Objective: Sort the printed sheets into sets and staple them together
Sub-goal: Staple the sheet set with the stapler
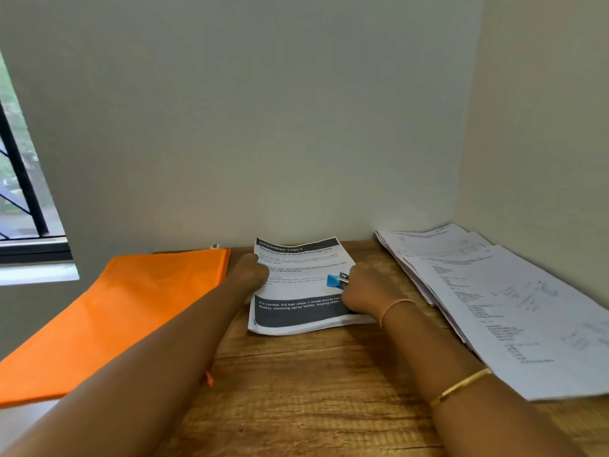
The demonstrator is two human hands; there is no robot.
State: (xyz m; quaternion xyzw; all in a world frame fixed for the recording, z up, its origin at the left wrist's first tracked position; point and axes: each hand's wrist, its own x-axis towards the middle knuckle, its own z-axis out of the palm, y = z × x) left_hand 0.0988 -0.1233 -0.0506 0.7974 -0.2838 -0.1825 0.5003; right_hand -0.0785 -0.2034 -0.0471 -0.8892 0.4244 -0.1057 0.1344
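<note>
Sheets (298, 319) appear light and limp; grip them at the edges. Left hand (251, 275) pinches the left edge; right hand (362, 291) holds the stapler (334, 281).

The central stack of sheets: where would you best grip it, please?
Probably the stack's near edge, from the near side: it lies free, while the left hand holds the left edge and the right hand, holding a blue stapler, covers the right.

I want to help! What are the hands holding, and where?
The right hand holds a small blue stapler by its back end; the left hand holds the white printed paper stack's left edge.
</note>
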